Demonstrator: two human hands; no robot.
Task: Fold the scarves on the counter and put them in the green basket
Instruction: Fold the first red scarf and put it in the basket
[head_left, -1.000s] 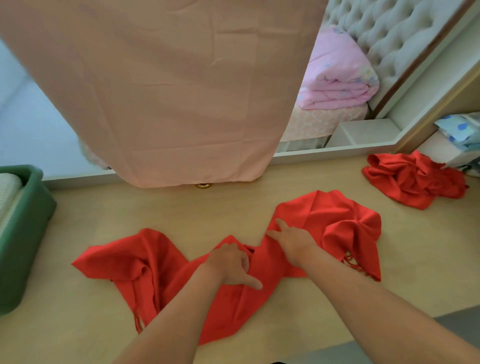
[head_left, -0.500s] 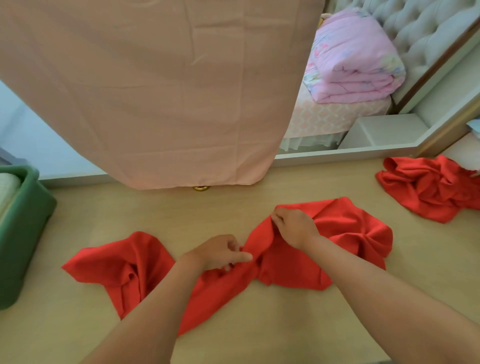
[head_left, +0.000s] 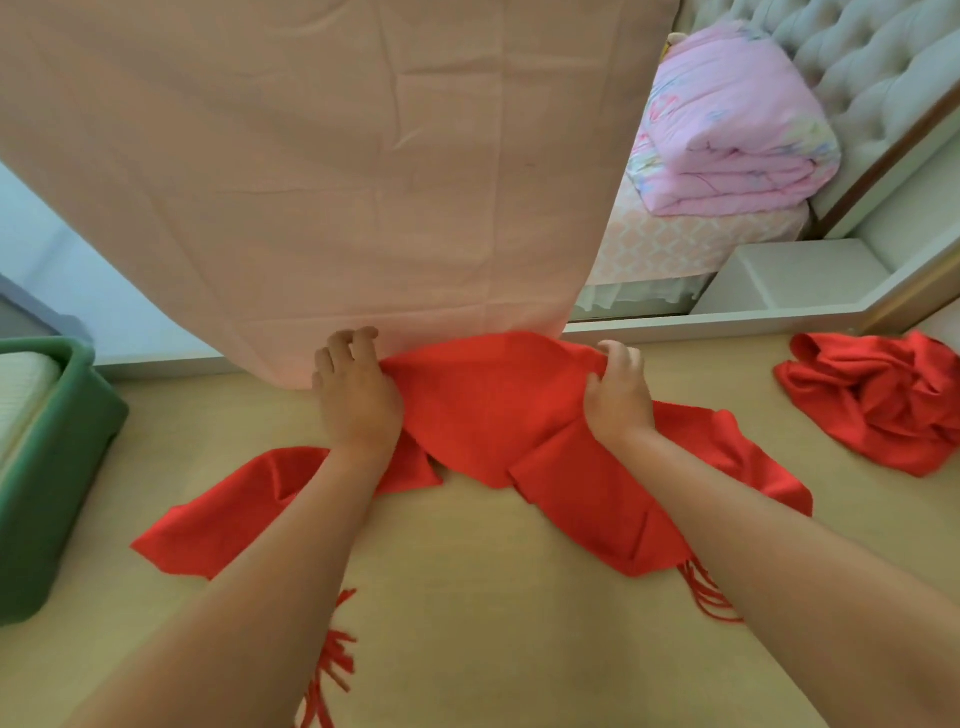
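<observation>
Scarf (head_left: 488, 415), long axis left-to-right; left hand (head_left: 356, 400) and right hand (head_left: 618, 400) grip its upper edge; green basket (head_left: 57, 467) at frame left, nearer left hand.

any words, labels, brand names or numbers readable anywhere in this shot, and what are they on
None: no readable text shows in the head view.
The spread red scarf, gripped by the left hand and right hand, is plain.
The crumpled red scarf, green basket and pink curtain carry no label or print.
The folded pink quilt has only a faint flowery pattern, no letters.
</observation>
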